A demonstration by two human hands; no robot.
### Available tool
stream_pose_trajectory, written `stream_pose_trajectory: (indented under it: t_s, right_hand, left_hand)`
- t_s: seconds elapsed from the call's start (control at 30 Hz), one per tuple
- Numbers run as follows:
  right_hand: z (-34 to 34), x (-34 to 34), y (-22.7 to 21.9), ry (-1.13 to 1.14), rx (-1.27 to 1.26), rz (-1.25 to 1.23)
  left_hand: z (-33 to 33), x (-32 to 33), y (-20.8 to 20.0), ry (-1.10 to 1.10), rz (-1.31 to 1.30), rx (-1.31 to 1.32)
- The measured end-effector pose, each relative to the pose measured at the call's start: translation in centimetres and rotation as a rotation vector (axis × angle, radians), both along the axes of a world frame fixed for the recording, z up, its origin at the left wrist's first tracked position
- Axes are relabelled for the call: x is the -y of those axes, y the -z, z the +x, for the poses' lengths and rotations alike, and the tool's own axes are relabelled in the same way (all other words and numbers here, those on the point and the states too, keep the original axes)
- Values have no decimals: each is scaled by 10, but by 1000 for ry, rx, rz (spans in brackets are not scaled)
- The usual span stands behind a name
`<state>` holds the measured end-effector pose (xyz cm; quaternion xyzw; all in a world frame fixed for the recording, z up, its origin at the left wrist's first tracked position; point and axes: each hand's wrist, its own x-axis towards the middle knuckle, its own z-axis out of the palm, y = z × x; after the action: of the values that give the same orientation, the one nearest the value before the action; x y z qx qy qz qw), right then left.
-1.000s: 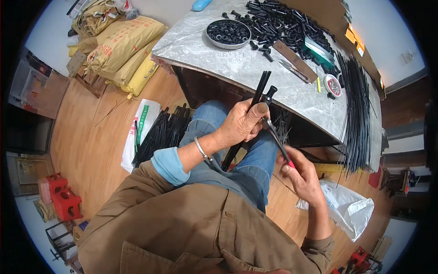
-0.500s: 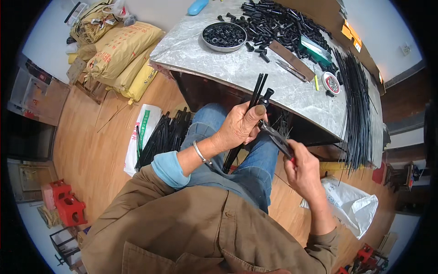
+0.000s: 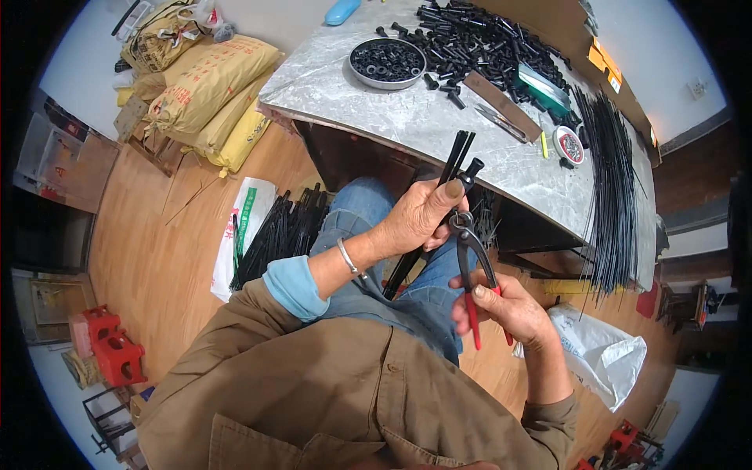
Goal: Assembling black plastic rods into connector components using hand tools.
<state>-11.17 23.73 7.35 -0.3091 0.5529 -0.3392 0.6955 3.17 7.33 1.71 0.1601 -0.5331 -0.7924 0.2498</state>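
Observation:
My left hand (image 3: 419, 215), with a silver bangle at the wrist, is closed round several slim black rods (image 3: 460, 153) that stick up past the fingers. A thicker black stem with a flared round end (image 3: 473, 168) is pinched there too, under the thumb. My right hand (image 3: 517, 309) grips a pair of end-cutting pincers (image 3: 474, 258) by the red handles, which are spread apart. Their rounded jaws touch or nearly touch the stem just below the left fingers; whether they bite on anything cannot be made out. The rods' lower ends hang down between my knees.
On the grey table (image 3: 337, 86) lie a heap of black bolt-like parts (image 3: 486, 39), a bowl of black rings (image 3: 388, 63), tweezers (image 3: 501, 124), a small dish (image 3: 569, 146) and long black wires (image 3: 607, 188). More black rods (image 3: 282, 235) lie on the floor left of my legs.
The pincers have swung to point more upright and their handles have spread apart. My right hand has moved slightly down, its fingers loosening. The left hand and its rods have shifted a little right.

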Motion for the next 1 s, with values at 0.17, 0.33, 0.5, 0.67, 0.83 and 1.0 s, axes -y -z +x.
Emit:
stream_pose_trajectory:
  t_s: [0.17,0.33,0.5,0.67,0.83,1.0]
  right_hand:
    - [-1,-2,11,-21,-1,21]
    - [9,-4,16,33,-3,36]
    - [12,-5,22,47,36,87]
    - [5,15,27,76,-622,-119]
    - [-116,67,59,369,-1609,-532]
    - [-222,129,36,466,-1838,-323]
  left_hand:
    - [2,3,0,53,-38,34]
    - [0,4,2,144,57,24]
    - [-2,7,1,164,57,17]
    - [-14,5,11,-5,2,-18]
    - [-18,18,11,-51,49,72]
    - [-25,23,12,21,30,87]
